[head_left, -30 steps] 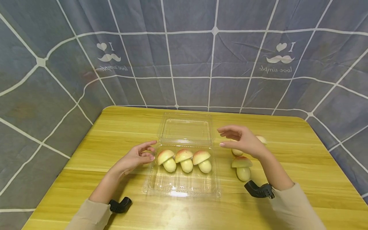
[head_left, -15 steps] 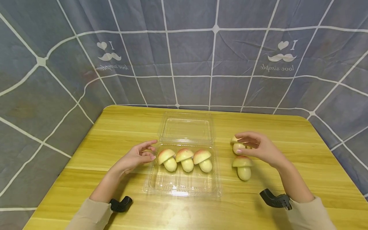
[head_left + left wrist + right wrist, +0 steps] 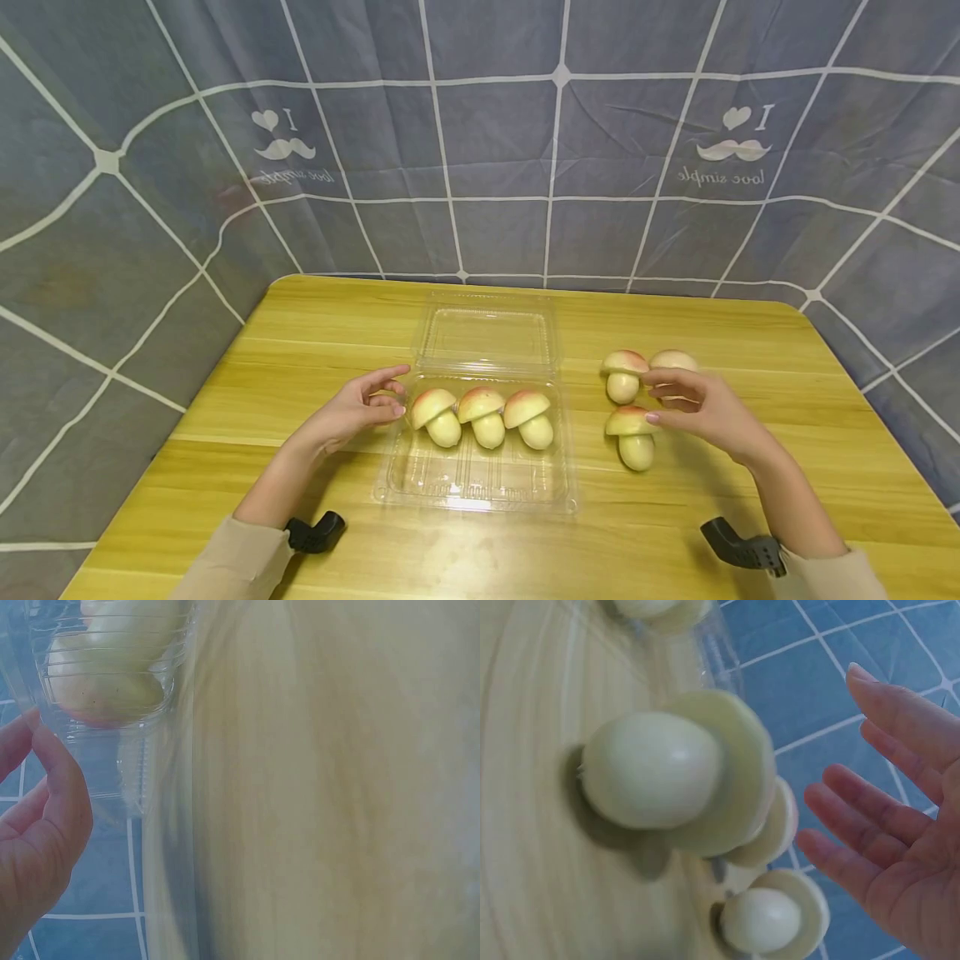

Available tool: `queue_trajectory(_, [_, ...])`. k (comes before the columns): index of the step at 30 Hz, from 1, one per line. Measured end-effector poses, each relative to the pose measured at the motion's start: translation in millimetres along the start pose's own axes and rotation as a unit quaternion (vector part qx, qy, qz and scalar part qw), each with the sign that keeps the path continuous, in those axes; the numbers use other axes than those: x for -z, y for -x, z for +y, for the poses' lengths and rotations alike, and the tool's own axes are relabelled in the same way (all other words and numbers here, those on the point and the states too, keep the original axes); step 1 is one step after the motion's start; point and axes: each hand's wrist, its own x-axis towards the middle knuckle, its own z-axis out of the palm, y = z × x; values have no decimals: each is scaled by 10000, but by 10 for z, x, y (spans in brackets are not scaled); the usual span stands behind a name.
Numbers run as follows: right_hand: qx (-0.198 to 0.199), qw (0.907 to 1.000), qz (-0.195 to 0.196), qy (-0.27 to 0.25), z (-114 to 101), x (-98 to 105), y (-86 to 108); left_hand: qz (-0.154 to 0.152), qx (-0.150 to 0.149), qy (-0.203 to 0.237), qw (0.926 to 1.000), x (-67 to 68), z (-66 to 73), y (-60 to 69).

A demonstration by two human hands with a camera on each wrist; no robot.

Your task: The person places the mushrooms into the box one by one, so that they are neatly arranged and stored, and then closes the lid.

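Note:
A clear plastic container (image 3: 420,492) lies with its lid (image 3: 483,333) folded back. In it, three mushroom-shaped pieces with reddish-yellow caps form a row: left (image 3: 442,427), middle (image 3: 488,429), right (image 3: 536,432). My left hand (image 3: 348,415) is at the container's left edge, thumb and forefinger apart in the head view; whether they touch the rim I cannot tell. My right hand (image 3: 712,412), fingers loosely bent and holding nothing, hovers by three more mushrooms: a near one (image 3: 636,450), a back one (image 3: 622,387) and one (image 3: 673,360) partly hidden behind its fingers.
The wooden table (image 3: 480,558) has a rounded back edge. Behind it and at both sides hangs a grey-blue curtain (image 3: 495,158) with white lines. Black wrist devices sit at the left cuff (image 3: 317,535) and right cuff (image 3: 742,550).
My right hand has moved right and towards me, from beside the container's lid to the loose mushrooms, uncovering the back one. My left hand and the container have stayed in place.

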Motion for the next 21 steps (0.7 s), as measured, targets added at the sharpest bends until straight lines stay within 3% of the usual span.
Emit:
queue_trajectory(13, [-612, 9979, -63, -217, 210, -49, 156, 42, -23, 5, 10000, 4, -3, 2])
queue_trajectory(21, [-762, 9963, -12, -389, 313, -106, 210, 62, 49, -42, 10000, -3, -3, -8])
